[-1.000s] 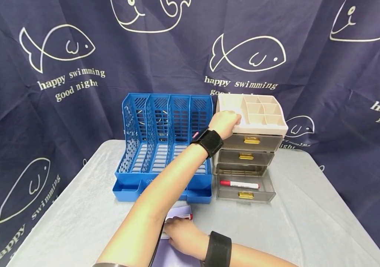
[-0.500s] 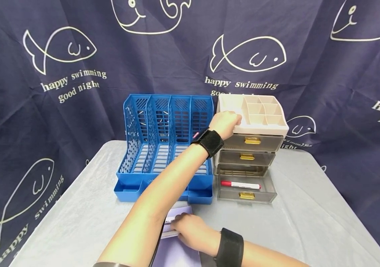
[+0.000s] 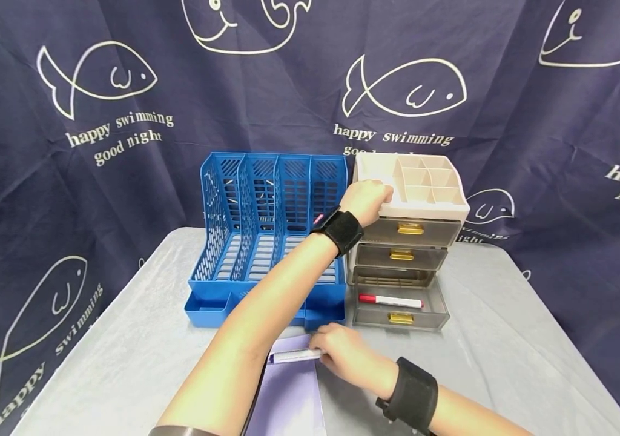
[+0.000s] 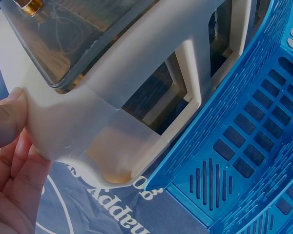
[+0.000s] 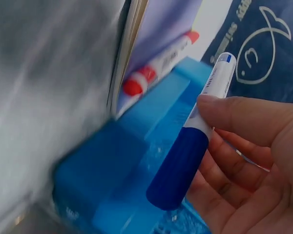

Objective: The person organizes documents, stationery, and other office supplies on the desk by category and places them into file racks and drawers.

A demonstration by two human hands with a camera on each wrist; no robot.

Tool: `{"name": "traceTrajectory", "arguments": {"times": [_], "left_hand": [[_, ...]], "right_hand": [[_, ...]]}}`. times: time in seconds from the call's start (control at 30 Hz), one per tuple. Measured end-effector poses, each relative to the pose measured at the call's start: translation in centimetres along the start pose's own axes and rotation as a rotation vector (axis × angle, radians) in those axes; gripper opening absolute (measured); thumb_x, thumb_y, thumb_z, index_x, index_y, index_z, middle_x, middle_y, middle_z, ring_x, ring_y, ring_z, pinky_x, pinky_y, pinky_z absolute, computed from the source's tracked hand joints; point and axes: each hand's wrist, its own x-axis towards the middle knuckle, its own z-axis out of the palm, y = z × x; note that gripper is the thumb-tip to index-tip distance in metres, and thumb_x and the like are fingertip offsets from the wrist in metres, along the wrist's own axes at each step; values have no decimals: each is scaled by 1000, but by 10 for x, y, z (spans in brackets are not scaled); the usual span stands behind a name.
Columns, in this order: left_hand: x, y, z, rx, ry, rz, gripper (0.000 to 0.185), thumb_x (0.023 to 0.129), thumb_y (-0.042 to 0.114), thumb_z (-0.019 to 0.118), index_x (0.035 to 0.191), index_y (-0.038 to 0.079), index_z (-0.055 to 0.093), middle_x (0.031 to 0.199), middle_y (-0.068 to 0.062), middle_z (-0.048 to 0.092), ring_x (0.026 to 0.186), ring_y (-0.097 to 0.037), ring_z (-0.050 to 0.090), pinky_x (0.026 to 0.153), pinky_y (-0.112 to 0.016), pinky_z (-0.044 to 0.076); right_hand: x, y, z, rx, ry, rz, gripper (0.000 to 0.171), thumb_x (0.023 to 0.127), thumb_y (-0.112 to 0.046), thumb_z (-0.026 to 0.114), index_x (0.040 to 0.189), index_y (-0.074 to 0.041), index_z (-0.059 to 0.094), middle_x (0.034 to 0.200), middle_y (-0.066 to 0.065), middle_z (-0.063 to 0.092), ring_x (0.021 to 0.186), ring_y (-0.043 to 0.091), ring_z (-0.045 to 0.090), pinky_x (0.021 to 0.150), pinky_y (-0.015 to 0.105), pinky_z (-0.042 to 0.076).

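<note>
My left hand [image 3: 366, 201] is curled over the near-left top corner of the beige drawer organiser [image 3: 430, 203], thumb and fingers gripping its rim to steady it; my right hand [image 3: 345, 357] pinches a blue-capped marker [image 3: 295, 356] just above the lavender notebook [image 3: 288, 393] at the near edge of the table [image 3: 495, 363]; the right wrist view shows thumb and fingers closed round its barrel, with a second red-capped marker [image 5: 158, 63] lying on the notebook beside the blue file rack [image 3: 269, 236]. The bottom drawer [image 3: 399, 306] stands pulled out with a red marker [image 3: 390, 300] already in it; so I judge this to be the pick-up step; the next move calls for carrying the marker right and far, over the drawer's front lip, and laying it lengthwise beside the red one.
</note>
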Motion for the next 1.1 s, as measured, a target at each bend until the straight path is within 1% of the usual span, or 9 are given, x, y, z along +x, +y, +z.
{"name": "traceTrajectory", "arguments": {"times": [0.1, 0.23, 0.33, 0.47, 0.63, 0.73, 0.87, 0.97, 1.1], "left_hand": [[0, 0, 0, 1, 6, 2, 25, 80, 1, 62, 99, 15, 68, 98, 0, 68, 89, -16, 63, 78, -31, 50], [-1, -1, 0, 3, 10, 4, 23, 79, 0, 62, 97, 15, 68, 96, 0, 67, 87, -15, 63, 77, -31, 50], [-1, -1, 1, 3, 10, 4, 23, 79, 0, 63, 97, 15, 68, 96, 0, 67, 87, -15, 63, 77, -31, 50], [0, -1, 2, 2, 13, 3, 24, 79, 1, 63, 98, 15, 68, 97, 0, 68, 88, -15, 63, 78, -31, 50], [0, -1, 1, -1, 16, 11, 24, 79, 0, 63, 97, 15, 68, 97, 0, 68, 88, -16, 63, 78, -31, 50], [0, 0, 1, -4, 4, 4, 24, 80, 1, 64, 99, 15, 68, 99, 0, 68, 90, -15, 63, 79, -31, 50], [0, 1, 0, -9, -10, 3, 26, 81, 2, 63, 103, 15, 68, 102, 0, 68, 93, -15, 63, 82, -30, 49], [0, 1, 1, -3, -10, 5, 26, 82, 2, 63, 104, 16, 68, 102, 0, 68, 94, -15, 63, 82, -30, 49], [0, 0, 1, 6, -7, -1, 25, 81, 3, 64, 102, 16, 68, 101, 0, 67, 92, -15, 63, 81, -30, 49]], "right_hand": [[-3, 9, -10, -8, 4, 46, 23, 65, 2, 74, 81, -14, 68, 78, -5, 61, 74, 11, 59, 61, 20, 47], [-7, 20, -22, -8, 5, 97, 23, 67, 3, 73, 84, -12, 68, 81, -4, 62, 76, 12, 59, 63, 23, 49], [-10, 30, -30, -6, 39, 101, 23, 68, 5, 71, 84, -11, 67, 81, -4, 62, 75, 12, 59, 64, 25, 49], [-17, 44, -38, -31, 84, 114, 24, 68, 6, 72, 84, -10, 67, 81, -3, 62, 75, 13, 59, 66, 27, 50], [-24, 60, -46, -70, 104, 147, 25, 66, 8, 74, 84, -8, 66, 79, -1, 63, 76, 16, 60, 68, 31, 50], [-27, 68, -52, -68, 95, 197, 26, 66, 8, 75, 84, -8, 67, 77, -1, 63, 72, 14, 58, 66, 31, 50], [-33, 79, -60, -53, 88, 287, 27, 66, 9, 75, 85, -10, 68, 77, -3, 62, 69, 11, 54, 62, 30, 48], [-39, 88, -65, -54, 106, 305, 27, 66, 9, 75, 85, -9, 68, 77, -2, 62, 71, 12, 55, 63, 32, 48], [-45, 103, -65, -68, 135, 301, 27, 64, 11, 73, 84, -7, 68, 78, 0, 63, 71, 14, 58, 64, 34, 49]]}}
